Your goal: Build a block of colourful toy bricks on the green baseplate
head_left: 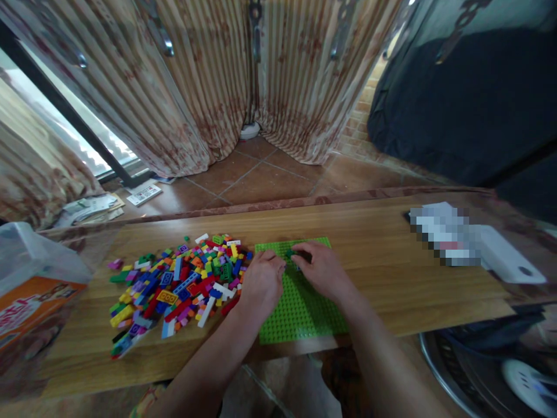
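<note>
A bright green studded baseplate [296, 313] lies on the wooden table, with both hands over its far half. My right hand [322, 270] is closed, thumb and index finger at a small dark green toy brick [289, 253] near the plate's far edge. Just left of it, my left hand [263, 281] has its fingers curled and pressed together; what is between them, if anything, is hidden. Beside my left hand spreads a loose pile of mixed coloured toy bricks [187, 284].
At the far left stands a clear plastic tub [39, 255] with an orange label. A blurred-out item [446, 235] and a white object [509, 255] lie at the table's right end. Papers [93, 209] rest on the floor beyond, near patterned curtains [209, 87].
</note>
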`<state>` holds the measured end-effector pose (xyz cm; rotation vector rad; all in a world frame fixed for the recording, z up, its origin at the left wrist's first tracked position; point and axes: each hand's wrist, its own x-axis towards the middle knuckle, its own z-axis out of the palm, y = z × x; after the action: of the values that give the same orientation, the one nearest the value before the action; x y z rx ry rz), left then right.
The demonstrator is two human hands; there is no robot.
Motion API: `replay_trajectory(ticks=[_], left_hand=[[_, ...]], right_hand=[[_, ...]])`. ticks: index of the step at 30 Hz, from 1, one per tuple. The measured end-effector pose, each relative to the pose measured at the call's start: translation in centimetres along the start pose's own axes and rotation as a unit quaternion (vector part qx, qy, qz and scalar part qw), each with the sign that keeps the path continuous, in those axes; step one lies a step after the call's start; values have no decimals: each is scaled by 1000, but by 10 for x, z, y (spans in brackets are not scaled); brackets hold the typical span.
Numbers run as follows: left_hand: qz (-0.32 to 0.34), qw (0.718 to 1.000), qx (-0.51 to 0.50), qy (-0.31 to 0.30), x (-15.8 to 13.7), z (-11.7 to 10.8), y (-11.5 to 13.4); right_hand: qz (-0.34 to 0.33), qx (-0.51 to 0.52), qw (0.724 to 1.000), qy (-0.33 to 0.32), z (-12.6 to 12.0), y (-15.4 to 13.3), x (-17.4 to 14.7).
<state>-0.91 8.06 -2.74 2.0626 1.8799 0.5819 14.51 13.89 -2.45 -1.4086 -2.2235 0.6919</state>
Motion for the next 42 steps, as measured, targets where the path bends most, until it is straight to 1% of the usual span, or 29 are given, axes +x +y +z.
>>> replay_trajectory(ticks=[3, 7, 12, 18, 23, 27, 36, 39, 42], left_hand=[[11, 1000, -10, -12, 3, -2, -2], [22, 999, -23, -12, 5, -5, -4], [18, 1000, -24, -7, 3, -5, -5], [2, 999, -31, 22, -2, -2, -2], [1, 999, -37, 20, -2, -3, -2], [-6, 999, -40, 20, -2, -4, -2], [-2, 999, -32, 23, -2, -4, -1], [1, 1000, -24, 21, -3, -5, 0], [4, 999, -24, 21, -3, -5, 0]], right_hand=[[1, -36, 999, -13, 3, -5, 2], [-4, -69, 997, -24, 5, -7, 2], [-5, -80, 997, -8, 9, -7, 0], [6, -69, 998, -9, 5, -5, -1], [2, -49, 999, -16, -4, 1, -4], [-14, -30, 999, -28, -8, 4, -6], [-34, -49, 997, -47, -8, 1, -9], [-31, -47, 998, -35, -10, 1, -8], [6, -35, 999, 1, -16, 6, -7]])
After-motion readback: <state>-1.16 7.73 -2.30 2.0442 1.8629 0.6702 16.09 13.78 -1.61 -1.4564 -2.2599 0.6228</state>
